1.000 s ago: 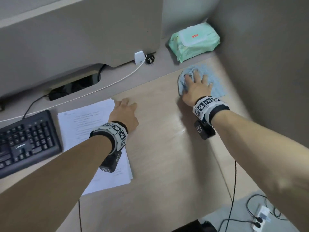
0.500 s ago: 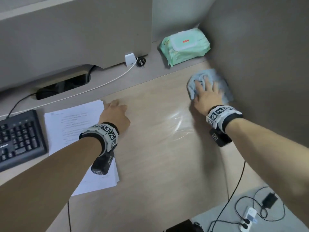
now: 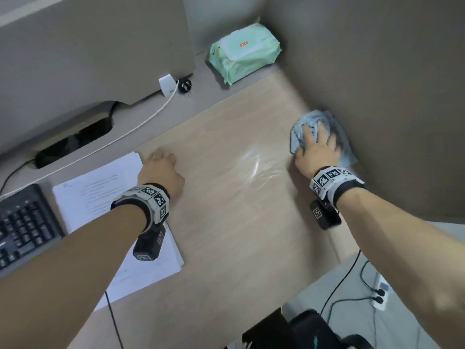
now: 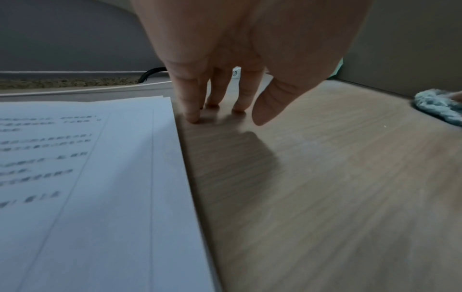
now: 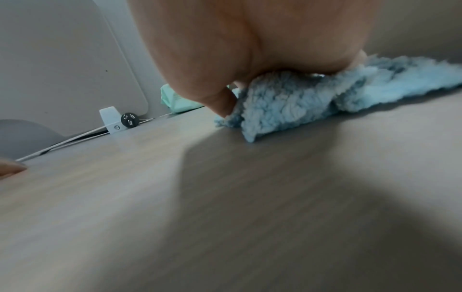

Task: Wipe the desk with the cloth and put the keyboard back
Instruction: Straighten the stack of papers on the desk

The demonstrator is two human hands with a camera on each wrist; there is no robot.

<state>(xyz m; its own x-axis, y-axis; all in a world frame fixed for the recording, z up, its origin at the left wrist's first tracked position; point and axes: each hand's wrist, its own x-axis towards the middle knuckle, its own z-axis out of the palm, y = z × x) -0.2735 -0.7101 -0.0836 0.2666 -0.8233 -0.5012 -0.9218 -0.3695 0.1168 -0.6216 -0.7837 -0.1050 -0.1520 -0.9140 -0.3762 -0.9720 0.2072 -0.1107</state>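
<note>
A crumpled light-blue cloth (image 3: 302, 127) (image 5: 287, 102) (image 4: 437, 106) lies on the wooden desk (image 3: 226, 222) close to the right partition. My right hand (image 3: 315, 147) (image 5: 250, 59) presses down on it, fingers spread over the fabric and the thumb at its left edge. My left hand (image 3: 161, 167) (image 4: 225, 79) rests on the desk with its fingertips (image 4: 193, 118) touching the wood right beside the paper stack (image 3: 100, 197) (image 4: 87, 177); it holds nothing. The black keyboard (image 3: 22, 227) sits at the far left, partly out of frame. Wet streaks (image 3: 254, 170) shine on the desk.
A green wet-wipe pack (image 3: 244, 54) lies in the back corner. A white adapter (image 3: 166, 85) (image 5: 111, 120), a black plug (image 3: 185, 85) and a white cable (image 3: 141, 124) run along the back ledge. Grey partitions close off the back and right. A power strip (image 3: 380, 295) lies on the floor.
My right hand has slid the cloth from near the wipe pack toward me along the right partition, leaving wet streaks. The left hand stays beside the papers.
</note>
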